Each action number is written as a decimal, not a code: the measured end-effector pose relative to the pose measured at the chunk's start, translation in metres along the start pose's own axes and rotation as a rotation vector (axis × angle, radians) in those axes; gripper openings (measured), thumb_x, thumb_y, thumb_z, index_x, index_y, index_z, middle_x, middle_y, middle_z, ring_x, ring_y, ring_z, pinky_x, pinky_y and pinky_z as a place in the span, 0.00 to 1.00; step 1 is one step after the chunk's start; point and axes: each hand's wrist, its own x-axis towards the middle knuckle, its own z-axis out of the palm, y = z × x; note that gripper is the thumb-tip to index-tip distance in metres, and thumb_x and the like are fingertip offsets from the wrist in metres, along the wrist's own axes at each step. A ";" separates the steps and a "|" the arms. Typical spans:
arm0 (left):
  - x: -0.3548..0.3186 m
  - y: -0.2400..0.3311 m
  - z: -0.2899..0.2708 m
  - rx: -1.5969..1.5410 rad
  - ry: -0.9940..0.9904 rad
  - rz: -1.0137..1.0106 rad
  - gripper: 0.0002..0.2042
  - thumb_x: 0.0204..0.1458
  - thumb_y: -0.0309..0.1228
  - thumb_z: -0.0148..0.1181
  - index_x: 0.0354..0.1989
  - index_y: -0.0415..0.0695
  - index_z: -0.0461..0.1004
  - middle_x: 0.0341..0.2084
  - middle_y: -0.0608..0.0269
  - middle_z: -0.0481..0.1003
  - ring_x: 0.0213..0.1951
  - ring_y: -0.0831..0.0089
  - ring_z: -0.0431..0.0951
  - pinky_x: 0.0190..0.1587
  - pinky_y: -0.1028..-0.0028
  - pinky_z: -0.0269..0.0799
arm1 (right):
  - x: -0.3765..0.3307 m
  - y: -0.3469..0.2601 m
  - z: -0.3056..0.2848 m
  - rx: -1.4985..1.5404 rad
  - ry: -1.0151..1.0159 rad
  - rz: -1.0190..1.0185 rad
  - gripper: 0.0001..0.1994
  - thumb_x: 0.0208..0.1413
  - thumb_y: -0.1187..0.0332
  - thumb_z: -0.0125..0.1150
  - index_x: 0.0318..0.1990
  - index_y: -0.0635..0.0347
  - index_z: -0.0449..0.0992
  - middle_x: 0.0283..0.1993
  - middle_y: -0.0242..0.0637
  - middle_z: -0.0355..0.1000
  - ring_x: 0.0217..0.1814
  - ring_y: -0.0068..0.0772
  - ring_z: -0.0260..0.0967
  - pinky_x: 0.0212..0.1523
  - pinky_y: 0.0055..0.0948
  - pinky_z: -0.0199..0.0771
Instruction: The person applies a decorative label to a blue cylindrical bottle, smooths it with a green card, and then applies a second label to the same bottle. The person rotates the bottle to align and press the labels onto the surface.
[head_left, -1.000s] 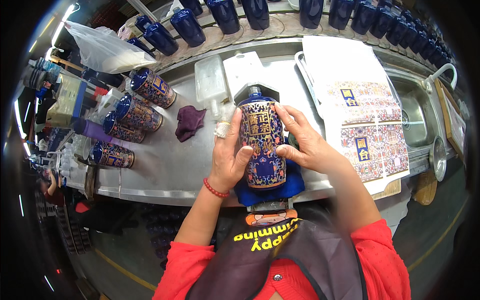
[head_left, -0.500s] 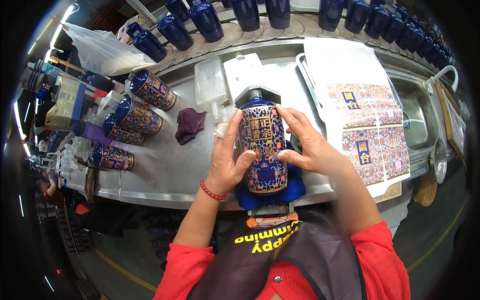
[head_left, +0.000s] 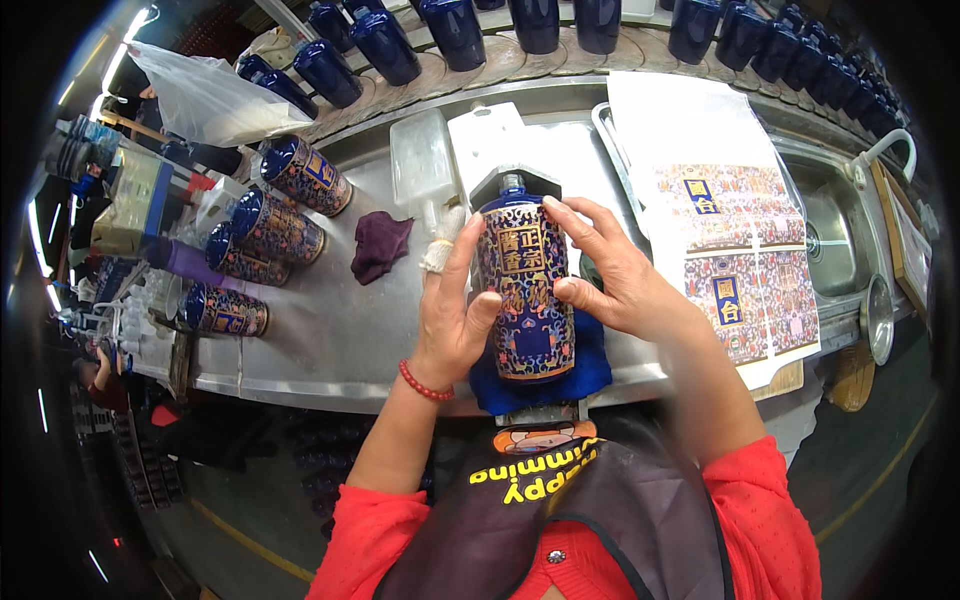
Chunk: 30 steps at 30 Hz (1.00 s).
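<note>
A dark blue bottle point(head_left: 527, 330) with a colourful floral, gold-patterned wrap lies tilted before me, its neck pointing away. On its left edge rests my left hand point(head_left: 452, 310), fingers along the side and thumb at the face; a white wrapping shows by a finger. Against the right edge presses my right hand point(head_left: 610, 270), with thumb and fingertips on the patterned surface. Both hands hold the bottle between them. Beneath it lies a blue cloth point(head_left: 595, 375), and a metal holder point(head_left: 545, 187) surrounds the neck end.
Several patterned bottles point(head_left: 275, 230) stand left on the steel worktop point(head_left: 330, 355), near a crumpled purple cloth point(head_left: 381, 246) and a clear container point(head_left: 422, 160). Patterned label sheets point(head_left: 730, 240) lie right, before a sink point(head_left: 835, 230). Plain blue bottles point(head_left: 455, 35) line a conveyor point(head_left: 420, 95).
Plain bottles on the conveyor have shifted right. The held bottle has moved slightly away from me, and both thumbs sit a little higher along it.
</note>
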 end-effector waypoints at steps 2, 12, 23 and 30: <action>0.007 0.000 -0.005 0.073 -0.023 0.030 0.37 0.64 0.58 0.50 0.69 0.37 0.63 0.64 0.41 0.66 0.67 0.47 0.65 0.70 0.53 0.51 | 0.003 -0.003 -0.001 -0.058 0.000 0.006 0.38 0.60 0.53 0.67 0.75 0.50 0.59 0.73 0.55 0.54 0.69 0.55 0.61 0.67 0.44 0.65; 0.018 0.000 -0.006 0.201 -0.058 0.064 0.35 0.63 0.57 0.53 0.69 0.41 0.66 0.61 0.42 0.70 0.64 0.47 0.67 0.69 0.48 0.49 | 0.010 -0.011 -0.004 -0.031 0.025 0.007 0.34 0.60 0.57 0.67 0.72 0.51 0.63 0.70 0.60 0.56 0.72 0.63 0.58 0.69 0.46 0.63; -0.041 0.047 0.008 0.439 -0.224 0.086 0.60 0.38 0.54 0.78 0.76 0.41 0.50 0.71 0.35 0.55 0.71 0.34 0.55 0.70 0.34 0.38 | -0.027 0.011 -0.003 0.094 0.065 0.069 0.34 0.65 0.53 0.62 0.74 0.54 0.60 0.71 0.46 0.60 0.58 0.38 0.67 0.62 0.38 0.69; -0.064 0.017 0.013 0.069 -0.146 -0.063 0.58 0.48 0.54 0.72 0.75 0.29 0.42 0.66 0.36 0.64 0.69 0.39 0.61 0.72 0.39 0.40 | -0.051 -0.002 -0.002 -0.001 0.045 -0.014 0.36 0.62 0.50 0.64 0.73 0.58 0.61 0.72 0.50 0.57 0.64 0.44 0.65 0.65 0.41 0.66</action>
